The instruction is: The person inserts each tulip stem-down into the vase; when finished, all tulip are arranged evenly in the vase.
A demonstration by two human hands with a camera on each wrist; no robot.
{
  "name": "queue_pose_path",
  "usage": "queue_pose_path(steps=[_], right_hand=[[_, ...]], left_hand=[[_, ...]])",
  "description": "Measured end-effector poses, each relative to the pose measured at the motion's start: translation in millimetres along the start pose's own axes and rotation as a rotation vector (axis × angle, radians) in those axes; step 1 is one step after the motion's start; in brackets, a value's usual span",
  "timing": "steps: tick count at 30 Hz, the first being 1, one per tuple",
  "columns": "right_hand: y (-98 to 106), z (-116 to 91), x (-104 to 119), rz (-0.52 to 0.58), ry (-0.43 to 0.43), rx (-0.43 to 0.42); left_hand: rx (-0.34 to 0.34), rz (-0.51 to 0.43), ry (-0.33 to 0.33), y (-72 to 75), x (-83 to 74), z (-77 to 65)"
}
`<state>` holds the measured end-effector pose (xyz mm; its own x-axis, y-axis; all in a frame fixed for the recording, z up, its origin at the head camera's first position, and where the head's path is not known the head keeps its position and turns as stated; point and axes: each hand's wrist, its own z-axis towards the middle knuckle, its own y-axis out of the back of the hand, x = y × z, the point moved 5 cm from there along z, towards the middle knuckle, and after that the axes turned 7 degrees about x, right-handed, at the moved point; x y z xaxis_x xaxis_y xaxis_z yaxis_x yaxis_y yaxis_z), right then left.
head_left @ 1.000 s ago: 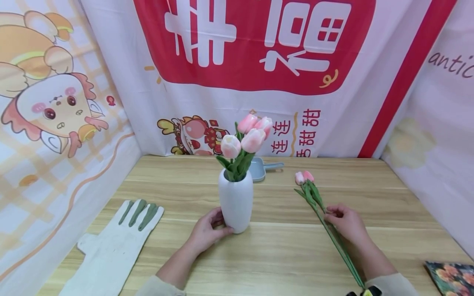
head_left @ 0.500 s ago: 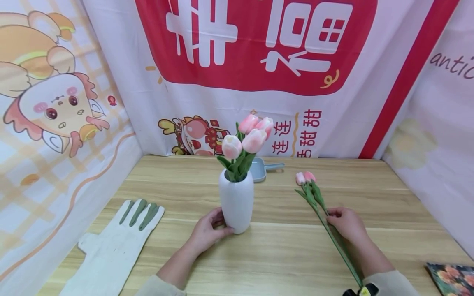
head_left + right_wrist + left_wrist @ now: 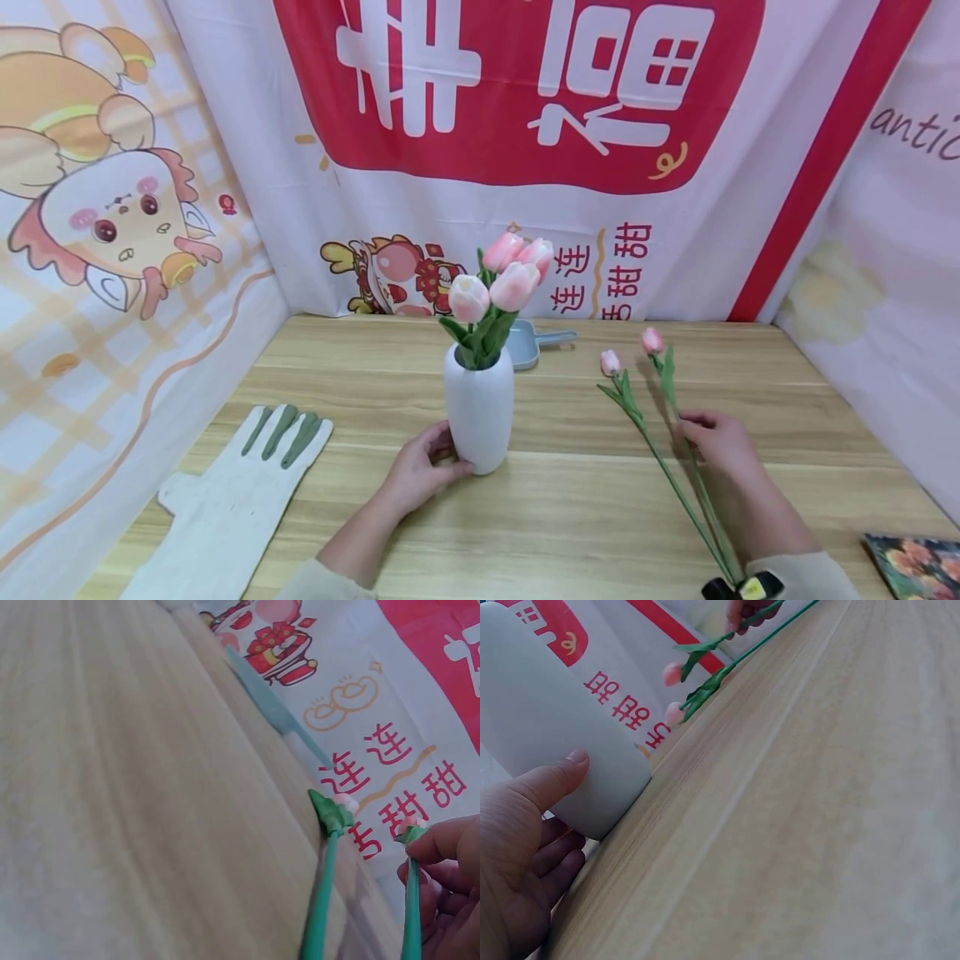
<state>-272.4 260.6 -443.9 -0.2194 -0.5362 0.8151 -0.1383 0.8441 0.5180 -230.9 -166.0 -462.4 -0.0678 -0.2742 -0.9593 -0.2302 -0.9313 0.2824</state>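
A white vase [image 3: 480, 417] stands upright on the table, with several pink-and-white tulips [image 3: 513, 285] in it. My left hand [image 3: 420, 473] holds the vase low on its left side, thumb in front; the left wrist view shows the thumb against the white wall [image 3: 562, 735]. On the right, my right hand [image 3: 722, 446] pinches the stem of a pink tulip [image 3: 652, 340], its head raised a little. A second tulip [image 3: 610, 362] lies on the table left of it. The lower stems meet by my right wrist. In the right wrist view, thumb and fingers [image 3: 450, 859] grip the green stem.
A light-blue square pan [image 3: 523, 346] with a handle lies behind the vase. At left is a white glove-shaped piece [image 3: 225, 500] with grey-green fingers. A flower-printed item [image 3: 918, 562] sits at the right front edge. Printed cloths hang at the back and sides.
My right hand has moved slightly right and drawn one tulip away from the other, so their heads are now apart. My left hand and the vase have stayed put.
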Motion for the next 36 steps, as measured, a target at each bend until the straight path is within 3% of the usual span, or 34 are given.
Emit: queue_pose_path(steps=[6, 14, 28, 36], right_hand=[[5.4, -1.7, 11.0, 0.178, 0.039, -0.010], [-4.2, -2.2, 27.6, 0.501, 0.081, -0.057], [-20.3, 2.9, 53.5, 0.898, 0.134, -0.338], [-24.5, 3.0, 65.3, 1.049, 0.186, -0.407]], left_hand=[[-0.001, 0.005, -0.002, 0.3, 0.9, 0.3], [-0.001, -0.004, -0.002, 0.3, 1.0, 0.0], [0.002, -0.010, -0.005, -0.2, 1.0, -0.3], [0.000, 0.026, 0.001, 0.6, 4.0, 2.1]])
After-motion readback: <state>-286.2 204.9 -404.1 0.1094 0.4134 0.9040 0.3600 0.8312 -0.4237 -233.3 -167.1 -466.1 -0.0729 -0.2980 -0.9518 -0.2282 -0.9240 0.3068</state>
